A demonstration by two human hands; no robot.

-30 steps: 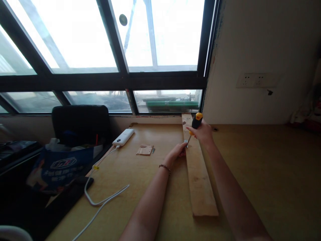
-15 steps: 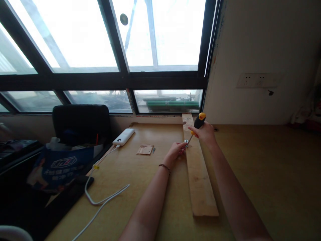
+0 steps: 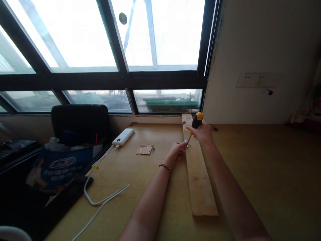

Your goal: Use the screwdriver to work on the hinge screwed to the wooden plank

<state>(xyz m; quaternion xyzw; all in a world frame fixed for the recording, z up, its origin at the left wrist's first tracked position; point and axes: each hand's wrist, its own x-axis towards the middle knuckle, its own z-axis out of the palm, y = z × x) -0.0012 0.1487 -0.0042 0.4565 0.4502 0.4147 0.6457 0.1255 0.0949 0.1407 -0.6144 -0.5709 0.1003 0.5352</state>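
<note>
My right hand (image 3: 203, 133) grips the screwdriver (image 3: 193, 129) over the plank (image 3: 199, 180); my left hand (image 3: 177, 150) pinches a metal piece (image 3: 186, 143) at its left edge.

Screwdriver (image 3: 196, 122) showing black grip w/ yellow cap; plank (image 3: 198, 174) looking pale tan; power bank (image 3: 123, 137) & cable (image 3: 100, 197) showing white, lower left.

Wooden table (image 3: 263, 174) below a wide window (image 3: 105, 50). White power bank (image 3: 123, 137) with trailing cable (image 3: 100, 201), small card scrap (image 3: 144, 149), black chair (image 3: 80, 124), blue bag (image 3: 60, 165), wall sockets (image 3: 255, 80).
</note>
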